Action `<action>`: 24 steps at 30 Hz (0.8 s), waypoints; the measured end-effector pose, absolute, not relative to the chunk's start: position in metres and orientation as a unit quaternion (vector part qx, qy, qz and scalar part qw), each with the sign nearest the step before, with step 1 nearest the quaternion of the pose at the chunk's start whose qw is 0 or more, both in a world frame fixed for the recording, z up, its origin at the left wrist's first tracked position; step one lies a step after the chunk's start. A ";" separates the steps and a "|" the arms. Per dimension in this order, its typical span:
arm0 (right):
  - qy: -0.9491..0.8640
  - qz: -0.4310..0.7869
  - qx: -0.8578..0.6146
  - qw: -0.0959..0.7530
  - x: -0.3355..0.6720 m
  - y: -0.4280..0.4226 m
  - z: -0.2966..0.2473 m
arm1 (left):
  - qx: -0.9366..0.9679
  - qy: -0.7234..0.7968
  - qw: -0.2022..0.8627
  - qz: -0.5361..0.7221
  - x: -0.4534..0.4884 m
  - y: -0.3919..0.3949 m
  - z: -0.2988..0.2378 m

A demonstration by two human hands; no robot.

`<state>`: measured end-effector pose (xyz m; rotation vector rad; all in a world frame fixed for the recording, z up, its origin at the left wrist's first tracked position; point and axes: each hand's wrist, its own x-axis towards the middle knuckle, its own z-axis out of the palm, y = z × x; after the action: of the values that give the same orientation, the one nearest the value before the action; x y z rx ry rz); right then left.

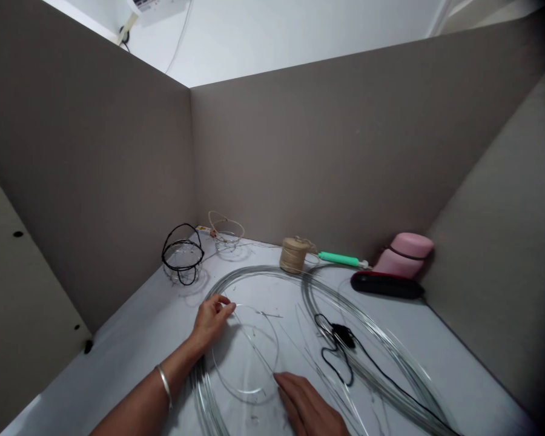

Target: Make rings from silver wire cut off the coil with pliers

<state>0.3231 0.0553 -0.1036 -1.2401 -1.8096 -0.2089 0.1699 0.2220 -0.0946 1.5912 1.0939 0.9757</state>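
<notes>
My left hand [212,322], with a bangle [164,386] on its wrist, pinches a thin silver wire [253,344] between thumb and fingertips. The wire slants down to my right hand [306,402], whose closed fingers touch its lower end. A round wire loop [214,364] lies around and beneath this stretch; whether it is the same piece I cannot tell. Both hands are over the inside of a large coil of silver wire [381,339]. Short wire bits [272,315] are scattered on the white table [136,387].
Grey panels [300,157] enclose the table. At the back stand a black-wrapped wire frame [182,268], another wire frame [227,242], a twine spool [293,254], a green-handled tool [338,259], a pink bottle [402,254] and a black case [386,284]. Black cord [343,335] crosses the coil.
</notes>
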 end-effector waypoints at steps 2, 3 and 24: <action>-0.687 -0.027 -0.555 0.468 0.326 0.051 -0.098 | 0.643 0.449 0.475 0.400 0.169 0.221 -0.096; -0.642 0.014 -0.595 0.482 0.328 0.050 -0.095 | 0.641 0.447 0.478 0.401 0.168 0.220 -0.096; -0.253 0.143 -0.711 0.640 0.405 0.042 -0.062 | 0.826 0.367 0.317 0.286 0.156 0.202 -0.085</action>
<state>0.4053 0.0422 -0.0617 -1.6227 -0.5760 0.3263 0.1558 0.2018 -0.0848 2.1754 0.9660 0.7537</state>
